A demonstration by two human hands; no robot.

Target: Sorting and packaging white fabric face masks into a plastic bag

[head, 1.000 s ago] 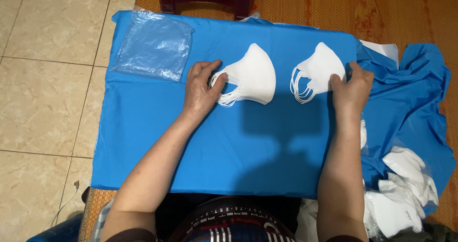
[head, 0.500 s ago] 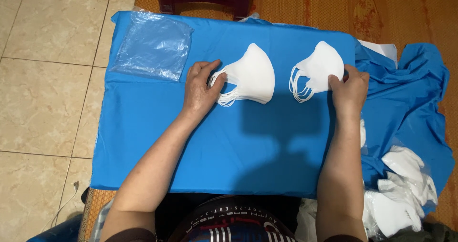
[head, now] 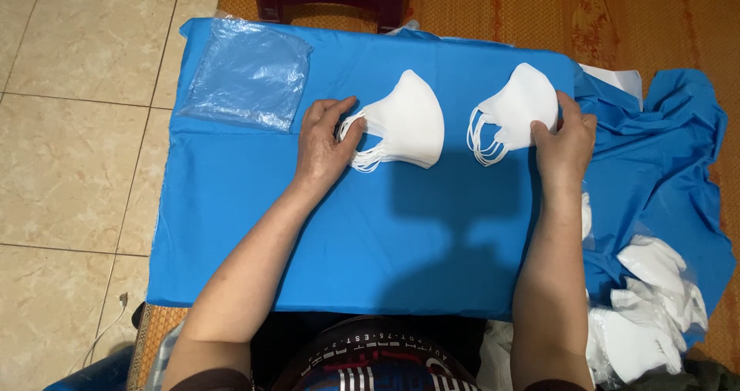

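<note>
A clear plastic bag [head: 247, 73] is laid on blue cloth [head: 370, 237]; more white masks [head: 647, 314] are piled btm right.

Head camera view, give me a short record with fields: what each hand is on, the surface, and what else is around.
left hand: left hand rests on the ear loops of the left stack of white masks
right hand: right hand touches the right edge of the right stack of white masks
surface: blue cloth over a flat board
far left corner: clear plastic bags lying flat
right side: loose white masks on rumpled blue fabric
floor: beige tiles left, woven mat right
</note>
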